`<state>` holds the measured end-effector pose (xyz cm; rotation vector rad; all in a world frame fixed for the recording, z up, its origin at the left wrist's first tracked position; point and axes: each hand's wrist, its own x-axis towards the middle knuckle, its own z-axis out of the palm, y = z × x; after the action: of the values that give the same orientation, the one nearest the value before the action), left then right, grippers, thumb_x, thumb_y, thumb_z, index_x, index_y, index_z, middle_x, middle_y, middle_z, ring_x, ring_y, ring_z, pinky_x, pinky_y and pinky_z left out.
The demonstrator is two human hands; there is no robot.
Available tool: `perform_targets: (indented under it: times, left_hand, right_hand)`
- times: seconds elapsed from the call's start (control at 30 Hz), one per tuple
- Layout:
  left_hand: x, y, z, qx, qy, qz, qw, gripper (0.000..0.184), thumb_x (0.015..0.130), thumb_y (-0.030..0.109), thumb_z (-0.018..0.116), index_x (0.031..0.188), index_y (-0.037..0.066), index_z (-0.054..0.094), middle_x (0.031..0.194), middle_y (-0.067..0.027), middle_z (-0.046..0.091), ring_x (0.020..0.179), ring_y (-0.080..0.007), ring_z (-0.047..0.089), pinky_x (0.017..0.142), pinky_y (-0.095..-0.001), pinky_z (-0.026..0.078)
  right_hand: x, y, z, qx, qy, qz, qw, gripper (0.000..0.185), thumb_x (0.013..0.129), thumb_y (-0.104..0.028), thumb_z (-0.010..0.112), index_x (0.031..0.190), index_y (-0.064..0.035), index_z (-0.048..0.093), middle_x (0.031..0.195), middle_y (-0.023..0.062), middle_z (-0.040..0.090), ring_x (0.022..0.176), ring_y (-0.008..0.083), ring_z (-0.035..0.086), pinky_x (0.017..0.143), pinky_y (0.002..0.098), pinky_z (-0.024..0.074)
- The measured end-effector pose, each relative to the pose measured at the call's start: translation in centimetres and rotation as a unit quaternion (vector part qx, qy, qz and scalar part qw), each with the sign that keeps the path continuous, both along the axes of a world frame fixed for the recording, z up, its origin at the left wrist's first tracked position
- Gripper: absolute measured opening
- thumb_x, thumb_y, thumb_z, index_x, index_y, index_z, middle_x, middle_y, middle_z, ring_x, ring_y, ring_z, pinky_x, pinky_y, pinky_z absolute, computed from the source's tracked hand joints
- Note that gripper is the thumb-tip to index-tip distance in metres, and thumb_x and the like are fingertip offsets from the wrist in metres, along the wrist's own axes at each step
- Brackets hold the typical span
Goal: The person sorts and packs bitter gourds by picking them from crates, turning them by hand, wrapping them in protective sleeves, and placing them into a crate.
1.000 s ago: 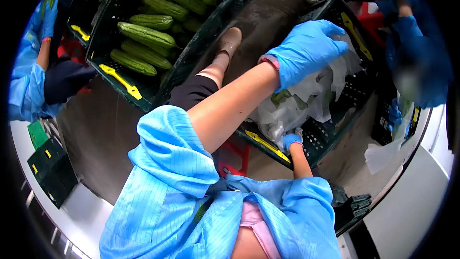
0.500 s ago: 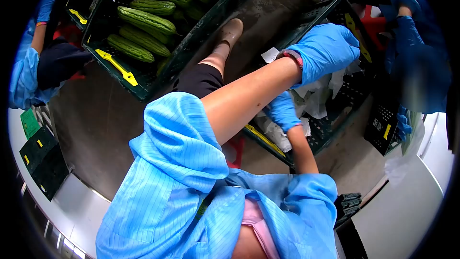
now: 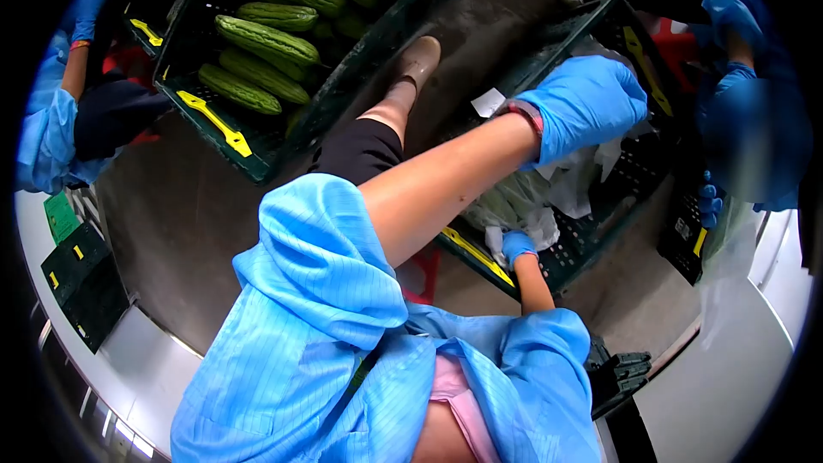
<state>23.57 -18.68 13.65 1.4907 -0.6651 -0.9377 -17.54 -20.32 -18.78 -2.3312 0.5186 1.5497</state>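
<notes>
My left hand (image 3: 591, 111), in a blue glove, reaches across the right crate (image 3: 573, 262) with its fingers curled closed; anything inside them is hidden. Lower down, my right hand (image 3: 518, 246), gloved too, is closed on crumpled clear-white plastic (image 3: 542, 230) near the crate's front end. Pale green produce (image 3: 501, 206) shows through plastic beneath my left forearm. More plastic film (image 3: 570, 190) lies loosely in the crate under my left hand. A small white paper piece (image 3: 488, 103) rests by the crate's left wall.
A dark crate (image 3: 225, 132) of ridged green gourds (image 3: 266, 39) stands upper left. One co-worker (image 3: 56, 120) is at the far left. Another co-worker (image 3: 754, 137) is at the right, near long clear film (image 3: 729, 240) and another crate (image 3: 683, 236). Folded crates (image 3: 84, 287) lie lower left.
My left hand has moved rightward and its spread fingers have curled closed. My right hand rose onto the produce, then came back down to the plastic. The paper piece now shows beside my left wrist.
</notes>
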Motion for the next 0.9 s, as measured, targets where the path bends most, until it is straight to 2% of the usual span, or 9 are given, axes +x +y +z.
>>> perform_targets:
  times: [0.03,0.27,0.3,0.43,0.57,0.67,0.73,0.8,0.9]
  left_hand:
    - [0.0,0.2,0.1,0.008,-0.008,-0.010,1.000,0.027,0.085,0.027,0.058,0.094,0.009,0.076,0.093,-0.0130,0.073,0.086,-0.0314,0.068,0.085,-0.0375,0.053]
    - [1.0,0.5,0.4,-0.006,-0.007,-0.007,1.000,0.028,0.084,0.028,0.058,0.089,0.007,0.075,0.087,-0.0157,0.071,0.080,-0.0335,0.068,0.080,-0.0394,0.053]
    - [1.1,0.5,0.2,-0.022,-0.012,0.008,1.000,0.027,0.084,0.027,0.059,0.088,0.006,0.075,0.086,-0.0160,0.071,0.078,-0.0336,0.068,0.080,-0.0396,0.054]
    - [1.1,0.5,0.0,-0.024,-0.010,0.010,1.000,0.027,0.084,0.026,0.059,0.089,0.005,0.075,0.084,-0.0172,0.071,0.077,-0.0341,0.068,0.078,-0.0396,0.054]
    - [1.1,0.4,0.2,-0.067,0.008,0.053,0.996,0.027,0.085,0.026,0.059,0.088,0.004,0.074,0.084,-0.0178,0.070,0.077,-0.0335,0.068,0.077,-0.0384,0.054]
    - [1.8,0.1,0.5,-0.103,0.089,0.123,0.983,0.026,0.087,0.024,0.060,0.088,0.002,0.074,0.084,-0.0158,0.071,0.079,-0.0298,0.069,0.075,-0.0364,0.055]
    - [2.6,0.8,1.0,-0.141,0.237,0.150,0.949,0.024,0.090,0.020,0.062,0.102,0.002,0.071,0.082,-0.0097,0.071,0.078,-0.0189,0.068,0.073,-0.0306,0.056]
    - [2.9,0.5,-0.7,-0.174,0.243,0.139,0.944,0.026,0.094,0.023,0.059,0.111,0.005,0.069,0.091,-0.0100,0.072,0.080,-0.0180,0.068,0.074,-0.0294,0.056]
    - [2.9,1.0,0.7,-0.164,0.337,0.134,0.918,0.028,0.096,0.025,0.058,0.115,0.007,0.068,0.094,-0.0105,0.072,0.081,-0.0181,0.069,0.075,-0.0295,0.056]
  right_hand:
    - [0.8,0.3,-0.6,-0.045,0.039,-0.071,0.996,0.036,0.089,-0.029,0.050,0.110,-0.0100,0.072,0.119,0.0183,0.065,0.108,0.0360,0.064,0.093,0.0449,0.0507]
    - [1.6,-0.2,0.1,0.039,0.088,0.059,0.994,0.040,0.089,-0.034,0.048,0.114,-0.0121,0.071,0.124,0.0165,0.063,0.110,0.0351,0.063,0.096,0.0439,0.0491]
    - [2.6,0.1,2.1,0.013,0.060,0.010,0.998,0.040,0.089,-0.036,0.048,0.115,-0.0153,0.070,0.122,0.0164,0.064,0.110,0.0357,0.063,0.095,0.0440,0.0493]
    - [7.6,-0.8,9.1,0.002,0.069,0.002,0.998,0.038,0.091,-0.039,0.048,0.117,-0.0202,0.069,0.118,0.0143,0.065,0.107,0.0362,0.063,0.094,0.0427,0.0493]
    - [12.2,-2.3,14.8,0.026,-0.068,-0.131,0.989,0.041,0.090,-0.049,0.053,0.116,-0.0224,0.070,0.117,0.0104,0.067,0.105,0.0352,0.064,0.093,0.0429,0.0493]
    - [17.0,-3.2,17.7,-0.045,-0.111,-0.175,0.977,0.045,0.090,-0.049,0.054,0.123,-0.0215,0.066,0.115,0.0114,0.067,0.104,0.0364,0.063,0.093,0.0431,0.0488]
    - [19.2,-3.2,16.6,-0.080,-0.192,-0.255,0.944,0.048,0.091,-0.047,0.054,0.128,-0.0174,0.062,0.119,0.0140,0.066,0.107,0.0371,0.062,0.094,0.0428,0.0484]
    - [20.9,-3.5,13.7,-0.105,-0.275,-0.321,0.900,0.052,0.091,-0.045,0.055,0.132,-0.0127,0.057,0.124,0.0163,0.062,0.111,0.0373,0.060,0.097,0.0421,0.0466]
    - [19.9,-4.2,-1.0,-0.035,-0.383,-0.286,0.878,0.059,0.092,-0.042,0.058,0.137,-0.0048,0.050,0.136,0.0197,0.054,0.122,0.0369,0.054,0.103,0.0406,0.0417]
